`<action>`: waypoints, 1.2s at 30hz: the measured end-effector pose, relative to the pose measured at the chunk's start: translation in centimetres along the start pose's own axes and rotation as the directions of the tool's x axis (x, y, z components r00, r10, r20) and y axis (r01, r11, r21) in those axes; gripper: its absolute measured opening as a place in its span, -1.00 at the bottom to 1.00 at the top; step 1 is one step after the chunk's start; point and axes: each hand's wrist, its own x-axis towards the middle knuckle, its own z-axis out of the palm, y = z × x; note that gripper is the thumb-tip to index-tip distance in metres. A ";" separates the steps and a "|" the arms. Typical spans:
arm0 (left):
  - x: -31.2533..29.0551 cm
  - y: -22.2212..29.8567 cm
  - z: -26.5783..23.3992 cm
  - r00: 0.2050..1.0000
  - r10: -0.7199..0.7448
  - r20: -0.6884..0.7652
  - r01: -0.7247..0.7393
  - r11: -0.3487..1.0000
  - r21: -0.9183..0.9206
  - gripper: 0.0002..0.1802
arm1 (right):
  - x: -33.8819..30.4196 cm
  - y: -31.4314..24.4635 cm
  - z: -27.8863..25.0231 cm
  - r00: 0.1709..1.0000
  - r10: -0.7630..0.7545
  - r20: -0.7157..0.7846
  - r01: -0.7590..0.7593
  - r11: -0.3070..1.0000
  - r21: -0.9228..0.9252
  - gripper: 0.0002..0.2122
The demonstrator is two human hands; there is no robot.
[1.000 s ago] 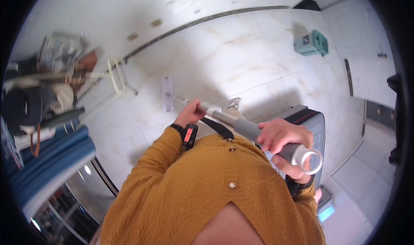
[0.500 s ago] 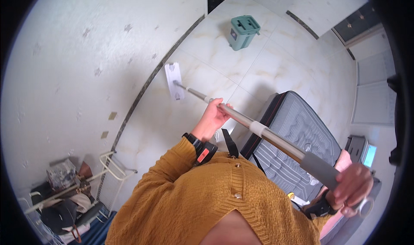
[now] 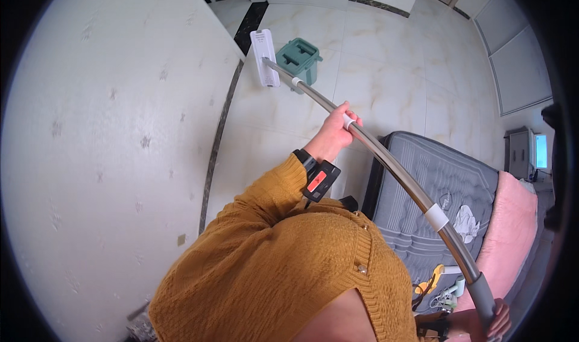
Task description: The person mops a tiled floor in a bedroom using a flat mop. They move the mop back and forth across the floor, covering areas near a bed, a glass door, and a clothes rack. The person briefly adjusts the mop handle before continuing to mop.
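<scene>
My left hand (image 3: 335, 132) is closed around the middle of a long silver mop handle (image 3: 386, 161). A black wristband with a red patch (image 3: 318, 177) sits on that wrist. The handle runs up and left to a white flat mop head (image 3: 264, 59) lying on the pale tiled floor beside the wall. My right hand (image 3: 491, 325) grips the grey upper end of the handle at the lower right edge, only partly in view. My mustard knitted sweater (image 3: 289, 263) fills the lower middle.
A green mop bucket (image 3: 299, 59) stands just right of the mop head. A grey mattress (image 3: 434, 197) with a pink cover (image 3: 512, 239) lies at the right, small items near its foot. A white wall (image 3: 108, 149) with a dark skirting stripe runs along the left.
The view has swung along the wall. The mop head has slid farther away, up beside the green bucket. My right hand has dropped to the lower right edge.
</scene>
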 end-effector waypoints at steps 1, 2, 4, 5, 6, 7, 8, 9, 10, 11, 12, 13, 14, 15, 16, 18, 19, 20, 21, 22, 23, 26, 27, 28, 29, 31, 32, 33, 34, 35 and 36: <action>1.7 0.1 1.2 1.000 0.005 -0.030 -0.004 1.000 0.009 -0.79 | -0.6 0.3 -1.8 0.984 -0.059 -0.166 0.050 0.997 -0.056 -0.83; 2.8 -0.1 1.8 0.999 -0.015 -0.032 0.016 0.999 0.038 -0.79 | -1.7 -0.2 -3.5 0.939 -0.128 -0.319 0.096 0.989 -0.115 -0.83; 5.6 0.1 3.3 0.997 -0.049 -0.061 0.055 0.994 0.098 -0.80 | -2.7 0.0 -6.5 0.956 -0.044 -0.289 -0.101 0.878 -0.468 -0.70; 6.6 0.0 3.7 0.993 -0.052 -0.110 0.067 0.989 0.134 -0.80 | -4.3 -0.2 -7.1 0.876 0.006 -0.483 -0.197 0.917 -0.346 -0.67; 7.4 0.1 3.7 0.987 -0.067 -0.143 0.089 0.984 0.153 -0.79 | -6.1 -0.3 -7.5 0.790 0.115 -0.603 -0.256 0.955 -0.152 -0.62; 8.0 0.0 3.5 0.982 -0.083 -0.169 0.112 0.979 0.170 -0.79 | -7.9 -0.2 -7.9 0.710 0.153 -0.687 -0.221 0.975 -0.011 -0.59; 8.8 0.1 3.1 0.989 -0.078 -0.123 0.101 0.976 0.191 -0.78 | -9.9 -0.4 -7.8 0.616 0.171 -0.769 -0.192 0.979 0.064 -0.65; 8.6 -0.2 2.1 0.978 -0.091 -0.187 0.132 0.967 0.217 -0.78 | -12.6 -1.5 -8.5 0.576 0.122 -0.808 -0.225 0.974 -0.013 -0.71; 9.3 0.0 1.6 0.978 -0.091 -0.185 0.136 0.959 0.247 -0.78 | -14.5 -1.5 -8.0 0.512 0.120 -0.851 -0.257 0.966 -0.019 -0.76; 9.5 0.1 0.8 0.979 -0.073 -0.192 0.125 0.953 0.275 -0.78 | -16.3 -1.2 -8.0 0.397 0.030 -0.917 -0.219 0.974 -0.063 -0.86; 9.9 0.2 0.2 0.978 -0.087 -0.187 0.142 0.942 0.303 -0.77 | -18.2 -0.9 -7.8 0.289 -0.044 -0.956 -0.219 0.970 -0.110 -0.94; 10.2 0.3 -0.5 0.977 -0.087 -0.196 0.149 0.933 0.326 -0.77 | -19.7 -0.7 -7.2 0.276 -0.039 -0.960 -0.174 0.981 -0.090 -0.93; 10.7 0.5 -1.0 0.980 -0.081 -0.182 0.141 0.927 0.349 -0.77 | -20.9 0.1 -6.7 0.296 -0.006 -0.955 -0.130 0.990 -0.046 -0.89; 11.1 0.7 -1.6 0.969 -0.100 -0.225 0.176 0.920 0.351 -0.77 | -22.0 0.9 -6.1 0.226 -0.050 -0.973 -0.099 0.992 -0.074 -0.88; 11.4 1.0 -2.2 0.962 -0.113 -0.249 0.199 0.913 0.356 -0.77 | -23.2 1.6 -5.1 0.145 -0.126 -0.981 -0.107 0.984 -0.142 -0.87; 11.9 1.8 -3.7 0.955 -0.148 -0.257 0.240 0.896 0.375 -0.77 | -26.0 2.3 -2.6 0.168 -0.076 -0.983 -0.057 0.995 -0.087 -0.85; 11.9 2.2 -4.6 0.954 -0.170 -0.246 0.257 0.885 0.389 -0.77 | -27.6 2.5 -1.5 0.139 -0.079 -0.987 -0.029 0.996 -0.083 -0.84; 12.0 2.7 -5.5 0.946 -0.197 -0.258 0.290 0.870 0.399 -0.77 | -29.4 2.9 -0.1 0.186 -0.100 -0.977 0.012 0.995 -0.099 -0.84; 12.1 3.3 -6.4 0.945 -0.205 -0.254 0.299 0.857 0.421 -0.77 | -31.3 3.3 1.5 0.189 -0.159 -0.969 0.027 0.987 -0.157 -0.85; 12.2 4.0 -7.3 0.939 -0.213 -0.270 0.318 0.840 0.440 -0.77 | -33.2 3.9 3.0 0.244 -0.168 -0.955 0.066 0.985 -0.157 -0.86; 12.4 4.7 -7.9 0.934 -0.207 -0.291 0.327 0.824 0.463 -0.77 | -34.7 4.7 4.4 0.300 -0.123 -0.946 0.109 0.990 -0.094 -0.86; 13.1 6.6 -9.9 0.928 -0.213 -0.306 0.351 0.773 0.528 -0.77 | -38.8 6.9 8.0 0.125 -0.172 -0.977 0.181 0.972 -0.148 -0.85; 13.4 7.3 -10.4 0.929 -0.201 -0.311 0.348 0.757 0.552 -0.77 | -40.0 8.0 9.0 0.196 -0.189 -0.962 0.181 0.971 -0.153 -0.83; 13.6 7.9 -11.0 0.935 -0.189 -0.301 0.337 0.744 0.577 -0.76 | -41.0 8.7 9.9 0.182 -0.208 -0.961 0.162 0.970 -0.179 -0.83; 13.8 8.4 -11.5 0.935 -0.203 -0.290 0.342 0.734 0.587 -0.76 | -41.8 9.3 10.7 0.140 -0.230 -0.963 0.148 0.967 -0.209 -0.82; 14.2 9.2 -12.4 0.942 -0.177 -0.285 0.321 0.723 0.612 -0.76 | -43.6 10.7 12.2 0.230 -0.192 -0.954 0.194 0.970 -0.149 -0.82; 14.4 9.6 -12.8 0.939 -0.164 -0.303 0.323 0.725 0.608 -0.76 | -44.3 11.2 12.8 0.145 -0.223 -0.964 0.180 0.964 -0.196 -0.82; 14.6 9.8 -13.2 0.945 -0.155 -0.289 0.310 0.706 0.636 -0.74 | -45.0 11.6 13.2 0.117 -0.230 -0.966 0.182 0.961 -0.207 -0.82; 14.8 10.1 -13.5 0.945 -0.165 -0.281 0.313 0.696 0.646 -0.75 | -45.6 11.9 13.8 0.149 -0.201 -0.968 0.203 0.965 -0.169 -0.81; 15.0 10.2 -13.8 0.938 -0.170 -0.300 0.330 0.698 0.635 -0.76 | -46.1 12.2 14.1 0.140 -0.211 -0.967 0.184 0.966 -0.184 -0.80; 15.1 10.3 -14.2 0.934 -0.189 -0.304 0.343 0.713 0.611 -0.77 | -46.7 12.2 14.6 0.075 -0.241 -0.968 0.185 0.957 -0.224 -0.80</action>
